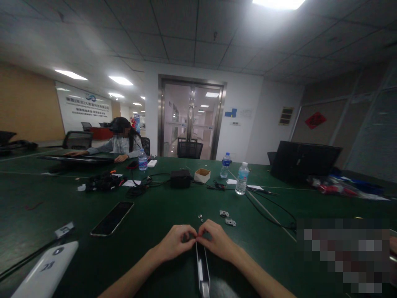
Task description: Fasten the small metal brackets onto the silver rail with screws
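A long, narrow metal and white bar (202, 267) lies on the green table, pointing away from me. My left hand (175, 243) is at its far end, thumb and fingers pinched together. My right hand (216, 240) pinches at the same spot from the other side, its fingertips touching or nearly touching the left ones. What the fingertips hold is too small to tell. Just beyond the hands are several tiny ring-shaped pieces (200, 217). To their right lie two small metal brackets, one farther bracket (223, 213) and one nearer bracket (230, 222).
Left of my hands are a dark-screened phone (112, 219) and a white device marked 28 (49, 271). Farther back stand a black box (180, 179), a small open carton (202, 176), cables and water bottles (242, 179). Another person (124, 142) sits across at the left.
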Demonstrator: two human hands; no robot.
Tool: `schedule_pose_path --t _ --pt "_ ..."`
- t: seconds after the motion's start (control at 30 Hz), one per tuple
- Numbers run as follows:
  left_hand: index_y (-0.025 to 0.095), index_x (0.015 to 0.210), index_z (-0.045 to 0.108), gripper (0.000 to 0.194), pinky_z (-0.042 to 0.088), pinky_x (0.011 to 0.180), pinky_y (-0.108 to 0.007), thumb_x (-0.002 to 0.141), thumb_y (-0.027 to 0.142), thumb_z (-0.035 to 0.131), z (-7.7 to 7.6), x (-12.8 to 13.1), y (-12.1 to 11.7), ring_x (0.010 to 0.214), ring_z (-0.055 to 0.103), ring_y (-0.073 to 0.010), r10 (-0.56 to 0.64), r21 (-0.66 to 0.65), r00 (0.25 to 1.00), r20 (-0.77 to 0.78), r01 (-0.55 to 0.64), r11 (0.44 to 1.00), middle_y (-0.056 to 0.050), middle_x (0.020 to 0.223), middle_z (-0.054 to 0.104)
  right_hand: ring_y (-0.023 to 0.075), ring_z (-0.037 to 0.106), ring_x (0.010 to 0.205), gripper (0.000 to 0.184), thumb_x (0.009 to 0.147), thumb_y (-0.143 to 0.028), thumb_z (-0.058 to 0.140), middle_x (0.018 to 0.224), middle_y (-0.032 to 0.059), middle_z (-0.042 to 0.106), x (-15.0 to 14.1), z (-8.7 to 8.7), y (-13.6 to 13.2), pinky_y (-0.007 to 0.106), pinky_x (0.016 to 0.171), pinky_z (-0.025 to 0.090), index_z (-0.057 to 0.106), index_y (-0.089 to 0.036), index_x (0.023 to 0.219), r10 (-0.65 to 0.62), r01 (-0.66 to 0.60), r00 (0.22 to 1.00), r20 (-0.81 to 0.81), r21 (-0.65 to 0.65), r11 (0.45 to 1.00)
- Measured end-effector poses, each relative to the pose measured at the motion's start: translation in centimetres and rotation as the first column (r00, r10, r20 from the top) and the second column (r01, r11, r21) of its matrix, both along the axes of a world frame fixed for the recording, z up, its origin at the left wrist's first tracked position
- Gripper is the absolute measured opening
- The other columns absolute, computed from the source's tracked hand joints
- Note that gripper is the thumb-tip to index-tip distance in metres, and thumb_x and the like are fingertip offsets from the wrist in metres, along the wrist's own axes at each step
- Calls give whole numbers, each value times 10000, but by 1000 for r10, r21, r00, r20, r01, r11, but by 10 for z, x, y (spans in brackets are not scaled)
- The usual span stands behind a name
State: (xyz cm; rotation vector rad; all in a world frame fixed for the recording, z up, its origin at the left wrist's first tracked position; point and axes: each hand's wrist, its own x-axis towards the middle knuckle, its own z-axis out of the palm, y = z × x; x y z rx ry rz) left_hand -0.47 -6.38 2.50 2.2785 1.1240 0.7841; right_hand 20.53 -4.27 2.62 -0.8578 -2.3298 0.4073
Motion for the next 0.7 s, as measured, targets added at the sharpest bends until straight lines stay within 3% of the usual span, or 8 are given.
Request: schedule_pose_path --t 0.13,0.4,0.7 --pt "179 969 660 160 406 613 -186 854 263 586 4 -3 0 674 530 -104 5 3 1000 -20 -5 1000 26 807 606 166 600 837 60 837 -206 672 859 16 651 1 -1 2 267 733 453 615 -192 828 -11 10 1000 23 6 1000" --pt "189 973 643 143 389 607 -203 852 213 571 10 -9 1 693 533 -117 28 10 964 -265 -26 1000 11 880 617 173 588 828 36 859 -215 604 856 33 658 11 5 5 278 745 436 623 -185 859 -32 28 989 144 30 999" --pt "195 990 625 150 394 597 -200 880 266 552 10 -9 0 705 539 -120 17 -52 960 -279 -33 998 12 896 606 174 605 805 140 855 -258 565 851 48 677 21 15 7 269 750 432 670 -168 878 -26 45 955 294 -59 997"
